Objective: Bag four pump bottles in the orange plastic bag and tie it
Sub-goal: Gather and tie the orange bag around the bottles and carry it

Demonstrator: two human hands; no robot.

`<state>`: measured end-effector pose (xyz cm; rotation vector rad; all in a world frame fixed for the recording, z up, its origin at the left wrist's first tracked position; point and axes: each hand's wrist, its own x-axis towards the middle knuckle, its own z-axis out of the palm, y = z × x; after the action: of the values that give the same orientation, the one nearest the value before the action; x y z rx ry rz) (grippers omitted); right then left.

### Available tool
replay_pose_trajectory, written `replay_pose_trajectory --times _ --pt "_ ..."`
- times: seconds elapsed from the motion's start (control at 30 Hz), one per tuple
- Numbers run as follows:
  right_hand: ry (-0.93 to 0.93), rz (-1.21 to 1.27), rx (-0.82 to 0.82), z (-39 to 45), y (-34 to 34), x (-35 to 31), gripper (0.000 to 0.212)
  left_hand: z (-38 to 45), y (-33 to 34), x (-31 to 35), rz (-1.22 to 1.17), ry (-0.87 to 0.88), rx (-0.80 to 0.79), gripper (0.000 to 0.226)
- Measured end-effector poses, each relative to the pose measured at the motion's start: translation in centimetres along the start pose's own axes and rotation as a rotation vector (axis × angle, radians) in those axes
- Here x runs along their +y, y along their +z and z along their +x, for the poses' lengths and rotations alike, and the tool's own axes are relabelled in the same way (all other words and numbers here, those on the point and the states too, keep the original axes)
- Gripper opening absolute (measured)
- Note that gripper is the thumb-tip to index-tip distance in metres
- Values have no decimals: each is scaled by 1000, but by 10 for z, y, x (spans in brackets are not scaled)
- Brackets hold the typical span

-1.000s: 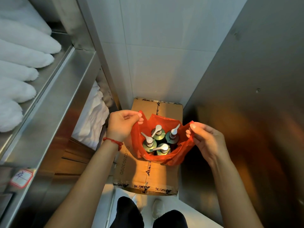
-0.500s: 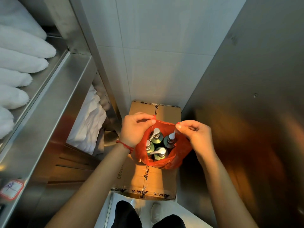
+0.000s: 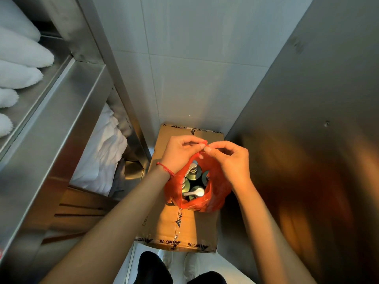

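The orange plastic bag [image 3: 213,193] sits on the taped cardboard box [image 3: 184,228] with the pump bottles [image 3: 193,193] standing inside; I can make out three or four pump heads, the rest is hidden by plastic. The left hand [image 3: 180,152] and right hand [image 3: 229,160] each pinch a bag handle, and the two meet right above the opening. For a decent knot I'd cross the handles, tuck one under, and pull down snug over the pump heads, keeping the bag upright so nothing tips.
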<state>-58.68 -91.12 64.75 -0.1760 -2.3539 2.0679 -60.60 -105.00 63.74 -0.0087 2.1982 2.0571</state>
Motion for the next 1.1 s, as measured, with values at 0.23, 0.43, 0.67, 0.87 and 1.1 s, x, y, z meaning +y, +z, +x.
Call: replay_pose_trajectory --times 0.23,0.43,0.67,0.87,1.1 --pt "-11 15 49 3 5 8 18 0 -5 -6 -144 -223 -230 27" --pt "36 17 14 7 8 10 12 -2 2 -7 -106 -277 -235 16" --pt "112 73 -96 -4 -4 24 18 -3 0 -2 -152 -309 -190 19" --pt "46 4 72 -2 7 26 9 -7 1 1 -166 -324 -143 22" --pt "29 -35 146 -11 9 34 18 -8 -5 -9 -122 -350 33 25"
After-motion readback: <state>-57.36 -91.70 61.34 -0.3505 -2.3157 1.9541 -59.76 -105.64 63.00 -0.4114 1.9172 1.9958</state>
